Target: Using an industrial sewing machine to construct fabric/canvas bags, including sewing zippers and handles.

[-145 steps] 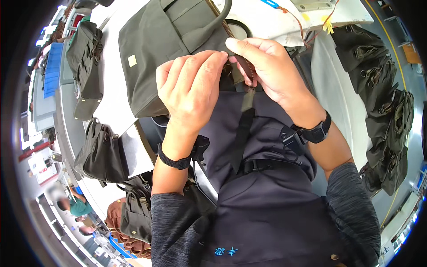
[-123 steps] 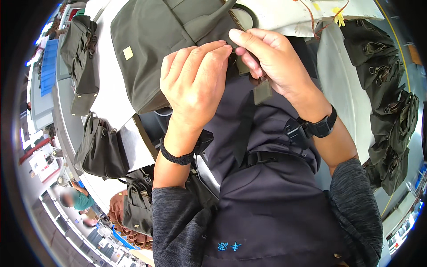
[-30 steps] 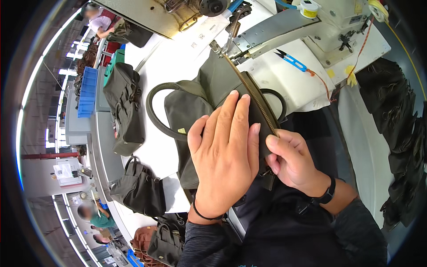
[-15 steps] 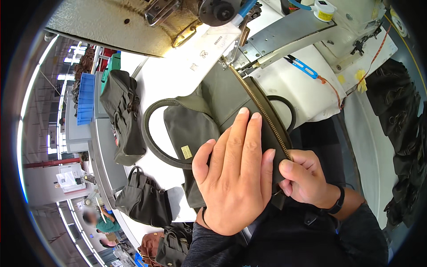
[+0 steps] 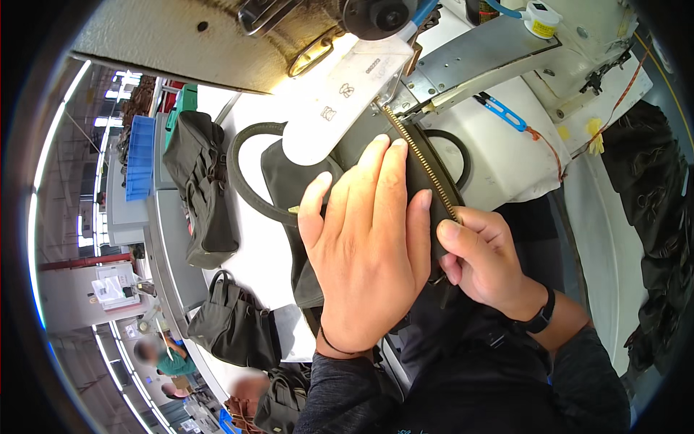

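A dark olive bag [image 5: 278, 170] with round handles lies across the white table under the sewing machine [image 5: 195, 43]. Along its edge runs a brass-toothed zipper [image 5: 425, 163], whose far end sits at the machine's presser area. My left hand [image 5: 369, 246] rests flat on the bag beside the zipper, fingers stretched toward the machine. The near end of the zipper edge is pinched between thumb and fingers of my right hand [image 5: 481, 257]. A white rounded plate [image 5: 347, 98] on the machine covers part of the bag. My left hand hides the bag's middle.
Blue thread snips [image 5: 502, 112] on an orange cord lie right of the machine bed [image 5: 477, 61]. More dark bags [image 5: 199, 181] stand along the left, another [image 5: 233, 322] nearer me. Dark bags [image 5: 643, 217] are heaped at the far right. A person in green [image 5: 176, 359] is at lower left.
Both hands have moved away from me toward the machine, and the bag and zipper have advanced with them. The white plate now overlaps more of the bag.
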Motion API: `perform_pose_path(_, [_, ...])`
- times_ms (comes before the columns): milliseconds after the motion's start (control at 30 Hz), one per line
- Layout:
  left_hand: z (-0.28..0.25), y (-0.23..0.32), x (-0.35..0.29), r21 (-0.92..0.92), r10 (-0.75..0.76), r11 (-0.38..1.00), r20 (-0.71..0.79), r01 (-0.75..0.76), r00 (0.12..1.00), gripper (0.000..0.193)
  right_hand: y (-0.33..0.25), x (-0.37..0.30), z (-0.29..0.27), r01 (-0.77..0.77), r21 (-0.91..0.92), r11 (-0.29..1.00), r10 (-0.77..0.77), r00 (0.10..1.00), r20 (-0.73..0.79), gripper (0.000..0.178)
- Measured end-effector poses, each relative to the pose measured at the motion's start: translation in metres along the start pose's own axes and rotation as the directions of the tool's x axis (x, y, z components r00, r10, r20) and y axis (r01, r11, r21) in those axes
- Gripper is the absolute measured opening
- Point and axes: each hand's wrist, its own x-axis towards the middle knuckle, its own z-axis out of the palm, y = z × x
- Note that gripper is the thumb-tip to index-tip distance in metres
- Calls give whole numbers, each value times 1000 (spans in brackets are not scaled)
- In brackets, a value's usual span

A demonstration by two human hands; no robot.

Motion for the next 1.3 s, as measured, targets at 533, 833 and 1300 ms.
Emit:
perform_pose_path(533, [19,-23,14,-38,81,996,-99,-85,992,40,3,30,2,61,13,998,-60,996,-68,32])
perform_pose_path(833, [25,-7,-18,-105,7,994,-150,-23,989,38,0,36,-2,99,-119,988,-105,994,-43,32])
perform_pose_path(1300, [59,-45,6,-153,46,982,-351,-106,935,30,-2,82,2,157,-114,981,-162,986,-40,29])
